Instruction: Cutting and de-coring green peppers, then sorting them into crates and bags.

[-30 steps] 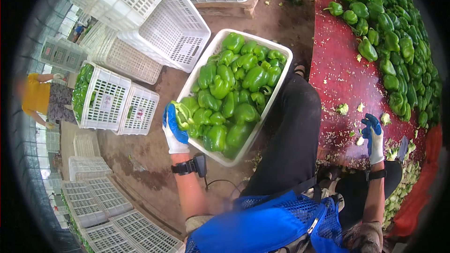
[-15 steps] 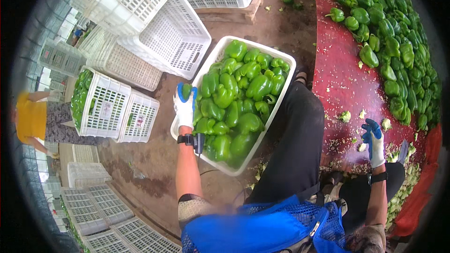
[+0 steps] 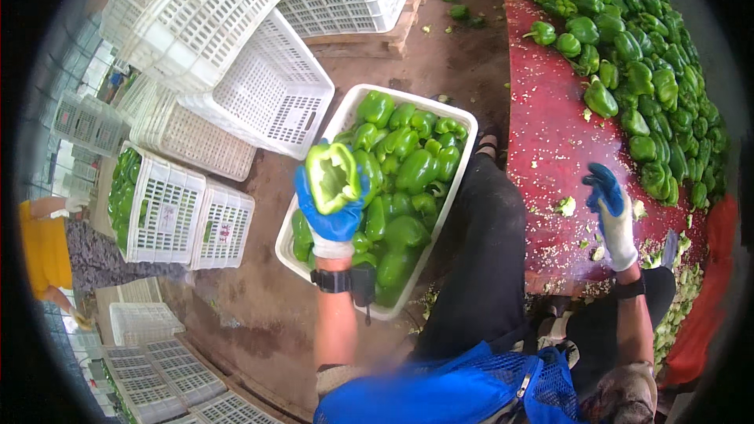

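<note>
A hollowed green bell pepper rests in my left hand, its cut, pale inside turned upward. That hand wears a blue-and-white glove and is over the near left side of a white crate filled with whole-looking green peppers. Gloved the same way, my right hand hovers by the red table surface with its fingers apart and nothing in them. Close to it lie small cut pepper cores. A grey blade-like piece shows beside my right wrist.
A large heap of green peppers covers the far right of the red surface. White crates stand stacked at the left and on a wooden pallet. At far left stands a person in yellow. Trimmings lie at lower right.
My left hand has turned over and moved inward over the crate, bringing the pepper's hollow side into sight. The right hand has shifted slightly up and left, fingers spreading. The whole view has shifted.
</note>
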A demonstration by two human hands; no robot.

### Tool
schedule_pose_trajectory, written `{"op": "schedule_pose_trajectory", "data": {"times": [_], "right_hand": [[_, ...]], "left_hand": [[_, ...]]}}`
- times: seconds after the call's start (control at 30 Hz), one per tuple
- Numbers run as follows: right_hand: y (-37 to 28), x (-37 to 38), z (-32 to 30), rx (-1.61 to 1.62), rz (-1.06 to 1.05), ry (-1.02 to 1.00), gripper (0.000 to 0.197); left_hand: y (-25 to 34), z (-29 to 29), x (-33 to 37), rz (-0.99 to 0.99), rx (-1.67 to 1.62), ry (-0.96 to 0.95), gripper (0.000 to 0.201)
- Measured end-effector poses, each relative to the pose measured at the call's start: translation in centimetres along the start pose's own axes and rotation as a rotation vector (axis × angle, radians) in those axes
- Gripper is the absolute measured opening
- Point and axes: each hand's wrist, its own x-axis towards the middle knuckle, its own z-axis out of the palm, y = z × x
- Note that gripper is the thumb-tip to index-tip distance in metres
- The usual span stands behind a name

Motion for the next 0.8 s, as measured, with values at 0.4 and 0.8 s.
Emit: {"op": "schedule_pose_trajectory", "data": {"times": [0.4, 0.8], "right_hand": [[-0.9, -1.2, 2.8, -0.196, -0.070, -0.101, 0.049], [4.2, -2.0, 0.3, -0.021, 0.162, -0.011, 0.046]], "left_hand": [[-1.7, 0.1, 2.6, -0.479, -0.774, 0.049, 0.043], [-9.7, -1.8, 15.3, 0.208, 1.555, -0.132, 0.068]]}}
